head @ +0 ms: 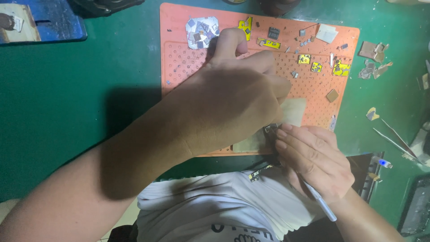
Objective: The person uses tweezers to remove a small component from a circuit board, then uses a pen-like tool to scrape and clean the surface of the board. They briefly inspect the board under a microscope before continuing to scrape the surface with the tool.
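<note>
Resting across the orange work mat [179, 76], the left hand [233, 98] is curled into a loose fist, knuckles up, thumb pointing twd the far edge. What it holds, if anything, is hidden under the palm; can't tell.

Right hand [313, 157] sits at the mat's near edge, fingers together and pressed flat beside a small dark electronic part [270, 129], fingertips touching it. A thin silver tool [320, 201], pen-like, runs out from under the palm twd the person's body; grip on it looks closed, but the working tip isn't visible.

Small part lies btwn the two hands, on a beige sheet [293, 112] w/ the left fist just above it.

Around: mat lies on a green desk [89, 89]. A rounded dish of small chips [202, 32] sits at the mat's far left, just beside the left thumb. Yellow flex pieces [271, 44] and small metal bits scattered along the far side. More scraps [374, 60] off the mat to the right. Blue box [49, 22] at far left corner. White T-shirt [215, 206] fills the lower middle, below the mat.
</note>
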